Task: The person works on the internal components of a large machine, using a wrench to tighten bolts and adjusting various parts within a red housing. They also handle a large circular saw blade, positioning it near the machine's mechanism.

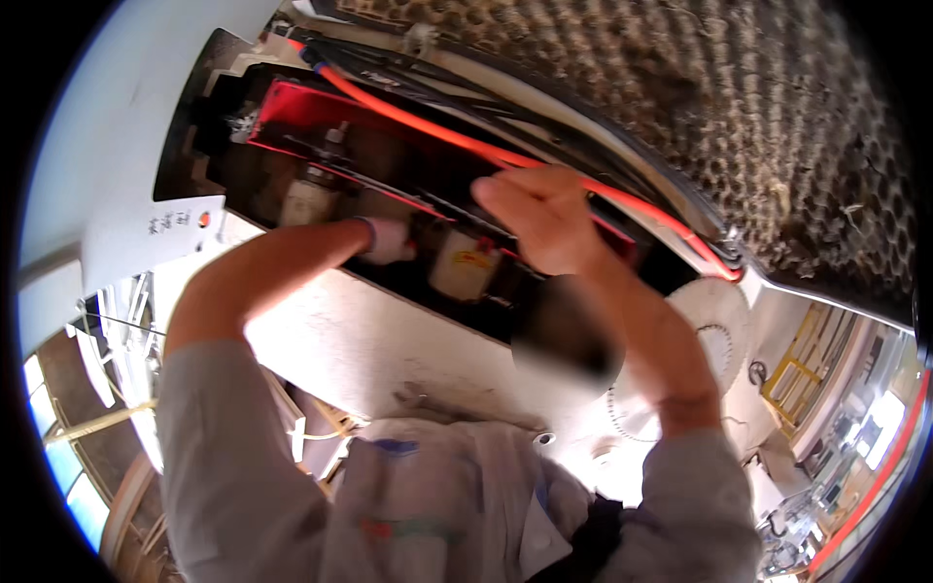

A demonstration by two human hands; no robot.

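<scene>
From the head camera, both hands are up inside a long dark opening (243, 126) in a white machine housing (389, 340), whose inner wall is lit red. The right hand (544, 219) sits at the upper edge of the opening with its fingers curled together around an orange-red hose (408, 119); the hose runs diagonally from the upper left of the opening, passes under the knuckles, and comes out again toward the lower right, where it ends near a black fitting (729, 255). Black cables (457, 92) run alongside the hose just above it. The left hand (387, 240) is lower and further left, deep in the opening, with a bluish cuff at the wrist; it is closed against something in the shadow, but what it grips cannot be told. Just beside it, between the two hands, stands a pale cylindrical part with a yellow-and-red label (465, 264). A similar pale canister (309, 199) stands further left. The hands are near each other but apart. A brown honeycomb panel (739, 117) fills the upper right, and a white tag (155, 238) hangs at the left
</scene>
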